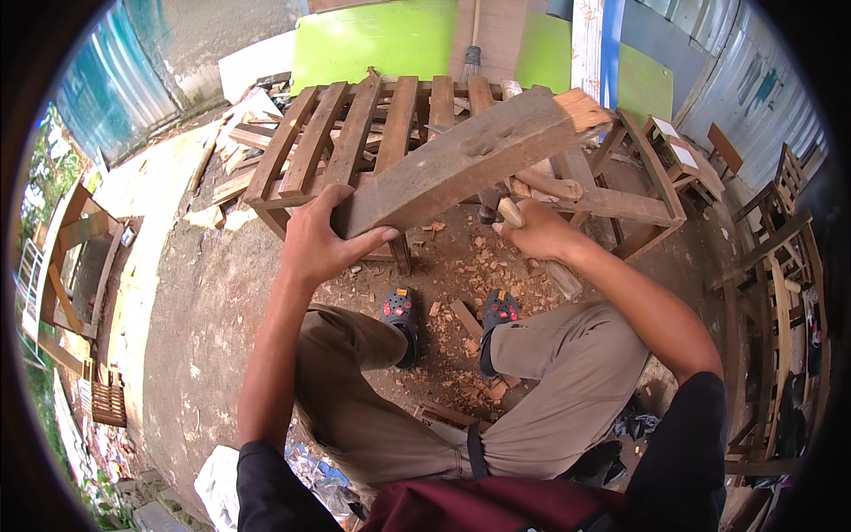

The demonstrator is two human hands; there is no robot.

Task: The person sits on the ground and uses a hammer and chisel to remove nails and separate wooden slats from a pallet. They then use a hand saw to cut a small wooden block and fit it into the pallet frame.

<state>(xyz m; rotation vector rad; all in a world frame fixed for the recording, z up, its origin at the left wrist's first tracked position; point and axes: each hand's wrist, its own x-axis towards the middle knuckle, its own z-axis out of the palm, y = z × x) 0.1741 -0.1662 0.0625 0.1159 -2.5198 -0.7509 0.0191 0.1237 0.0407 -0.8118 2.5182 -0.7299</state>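
Above slatted wooden frame (355, 142): thick plank (461, 160) held tilted, near end clamped in left hand (324, 239). Right hand (536, 232) fisted round wooden tool handle (523, 217) just under plank; head hidden. Risk: one-handed grip slips, plank drops toward sandalled feet (448, 315); tool strikes left fingers.

Daylight falls on a dirt floor (204, 301) littered with wood chips (461, 266). A green board (390, 40) leans at the top, wooden chairs (780, 257) stand at right, corrugated wall (124, 80) upper left.
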